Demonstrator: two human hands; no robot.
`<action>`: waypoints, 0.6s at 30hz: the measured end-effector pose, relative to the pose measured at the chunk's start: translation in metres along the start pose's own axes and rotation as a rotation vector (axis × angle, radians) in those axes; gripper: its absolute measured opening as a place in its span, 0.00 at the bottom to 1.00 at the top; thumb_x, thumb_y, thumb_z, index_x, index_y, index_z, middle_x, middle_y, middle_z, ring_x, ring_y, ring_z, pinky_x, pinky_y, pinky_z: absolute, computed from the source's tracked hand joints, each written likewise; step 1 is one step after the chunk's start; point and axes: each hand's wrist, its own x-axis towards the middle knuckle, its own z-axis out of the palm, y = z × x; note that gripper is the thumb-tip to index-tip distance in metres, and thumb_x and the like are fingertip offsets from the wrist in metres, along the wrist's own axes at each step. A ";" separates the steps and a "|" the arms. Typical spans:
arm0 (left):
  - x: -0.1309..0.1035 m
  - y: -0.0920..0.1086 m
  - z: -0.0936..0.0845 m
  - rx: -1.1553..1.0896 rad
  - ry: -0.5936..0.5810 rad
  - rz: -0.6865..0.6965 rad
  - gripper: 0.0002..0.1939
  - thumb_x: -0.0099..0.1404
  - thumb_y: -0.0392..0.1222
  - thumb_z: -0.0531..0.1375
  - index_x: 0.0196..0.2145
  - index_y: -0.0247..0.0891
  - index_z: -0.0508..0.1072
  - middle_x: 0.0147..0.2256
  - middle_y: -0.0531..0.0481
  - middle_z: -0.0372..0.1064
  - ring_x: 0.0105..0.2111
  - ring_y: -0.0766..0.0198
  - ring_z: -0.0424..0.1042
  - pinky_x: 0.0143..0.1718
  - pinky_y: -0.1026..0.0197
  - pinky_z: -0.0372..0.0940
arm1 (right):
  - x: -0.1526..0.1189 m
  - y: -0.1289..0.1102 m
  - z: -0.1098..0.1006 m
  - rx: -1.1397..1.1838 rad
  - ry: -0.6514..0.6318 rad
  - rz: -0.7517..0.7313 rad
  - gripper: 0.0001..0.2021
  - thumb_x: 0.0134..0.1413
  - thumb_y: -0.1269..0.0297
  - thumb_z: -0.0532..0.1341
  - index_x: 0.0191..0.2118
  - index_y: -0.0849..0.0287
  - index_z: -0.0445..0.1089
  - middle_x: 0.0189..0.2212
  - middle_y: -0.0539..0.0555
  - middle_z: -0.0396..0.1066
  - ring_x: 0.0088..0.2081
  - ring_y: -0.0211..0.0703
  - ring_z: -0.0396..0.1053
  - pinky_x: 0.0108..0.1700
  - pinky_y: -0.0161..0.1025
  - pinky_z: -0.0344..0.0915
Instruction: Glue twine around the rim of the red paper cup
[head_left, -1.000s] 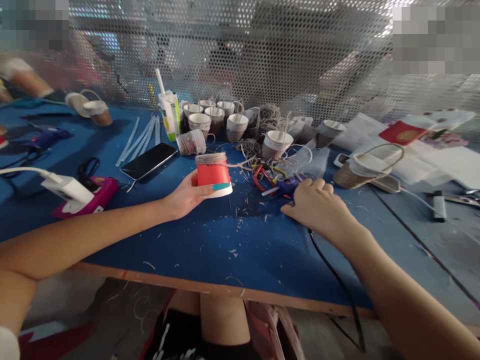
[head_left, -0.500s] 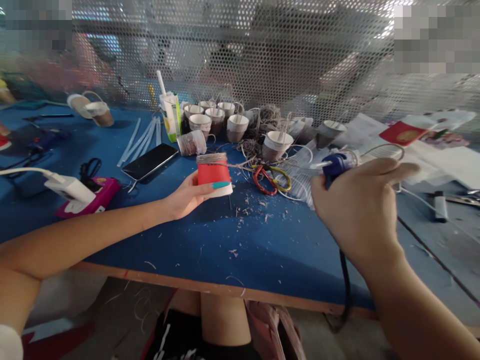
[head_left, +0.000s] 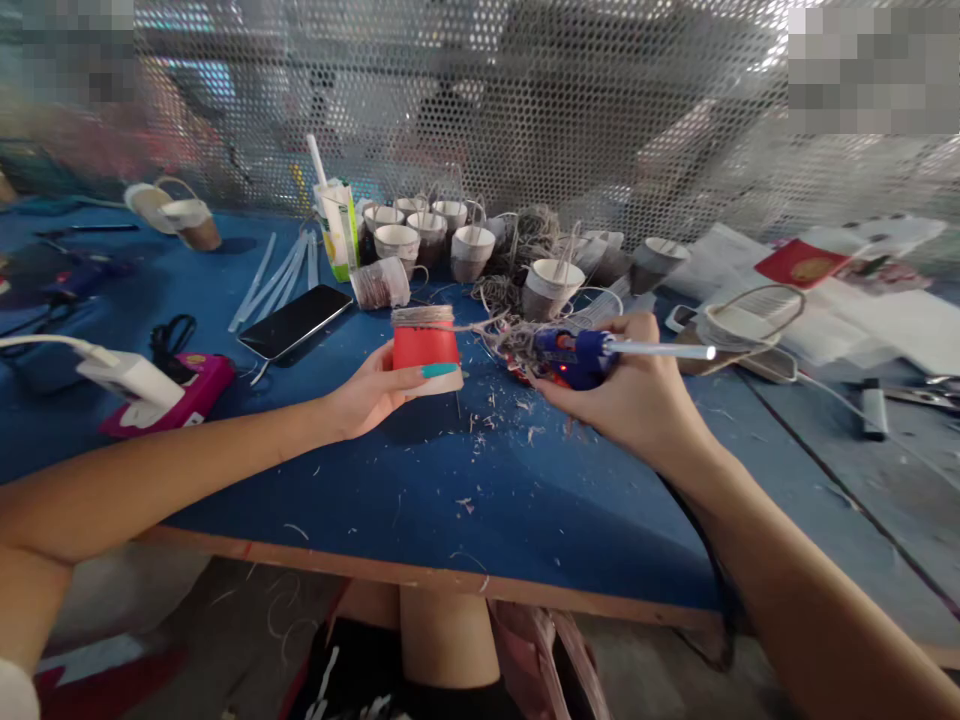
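Observation:
My left hand [head_left: 379, 390] is closed round a red paper cup [head_left: 424, 348], held upside down with its white rim low. Cord [head_left: 421, 316] is wound round the cup's upper end, and a loose length runs off to the right. In my right hand [head_left: 637, 390] is a blue glue gun [head_left: 574, 355], a clear glue stick [head_left: 664, 349] poking out of its back. The gun points left toward the cup, apart from it, and a small red light glows on it. Scissors with red and yellow handles lie mostly hidden behind the gun.
Several cord-wrapped cups [head_left: 472, 252] stand at the back beside tangled cord [head_left: 536, 235]. A phone [head_left: 296, 322], glue sticks [head_left: 277, 275], a drink carton [head_left: 337, 230] and a pink power strip [head_left: 199, 395] are left. A basket-like cup [head_left: 750, 325] and papers [head_left: 885, 310] lie right.
My right hand has swung left and turned, bringing the glue gun closer to the red cup. A handled cup now shows where that hand was. My left hand has hardly moved.

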 end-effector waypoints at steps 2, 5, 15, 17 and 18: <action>-0.001 0.000 0.001 -0.012 0.004 -0.001 0.29 0.43 0.44 0.76 0.44 0.39 0.76 0.42 0.47 0.78 0.47 0.50 0.75 0.54 0.46 0.66 | 0.007 0.004 -0.004 -0.019 -0.077 0.084 0.17 0.38 0.57 0.73 0.27 0.55 0.64 0.18 0.49 0.66 0.20 0.43 0.67 0.19 0.37 0.59; -0.001 0.001 0.001 -0.009 -0.010 0.006 0.28 0.44 0.43 0.75 0.43 0.38 0.76 0.41 0.47 0.78 0.46 0.51 0.76 0.54 0.46 0.66 | 0.017 0.015 -0.010 0.011 -0.094 0.158 0.16 0.41 0.55 0.72 0.20 0.58 0.68 0.15 0.52 0.69 0.18 0.41 0.66 0.19 0.37 0.60; -0.001 0.002 0.000 0.015 -0.074 0.003 0.30 0.43 0.38 0.75 0.45 0.41 0.75 0.45 0.48 0.77 0.49 0.51 0.75 0.53 0.45 0.68 | -0.007 -0.016 -0.003 0.656 -0.177 0.290 0.18 0.52 0.59 0.66 0.16 0.58 0.65 0.08 0.44 0.57 0.09 0.31 0.55 0.11 0.32 0.51; 0.000 0.001 -0.001 0.046 -0.073 0.008 0.30 0.44 0.39 0.75 0.46 0.41 0.74 0.45 0.48 0.77 0.49 0.51 0.75 0.54 0.45 0.67 | -0.013 -0.020 0.001 0.705 -0.192 0.253 0.18 0.51 0.57 0.67 0.17 0.58 0.67 0.07 0.43 0.56 0.07 0.30 0.54 0.10 0.32 0.52; 0.000 0.000 -0.001 0.068 -0.072 0.013 0.30 0.44 0.39 0.75 0.46 0.41 0.74 0.46 0.47 0.76 0.49 0.51 0.74 0.53 0.45 0.67 | -0.016 -0.020 0.003 0.725 -0.214 0.240 0.17 0.50 0.56 0.68 0.18 0.58 0.68 0.07 0.43 0.56 0.07 0.31 0.54 0.10 0.32 0.53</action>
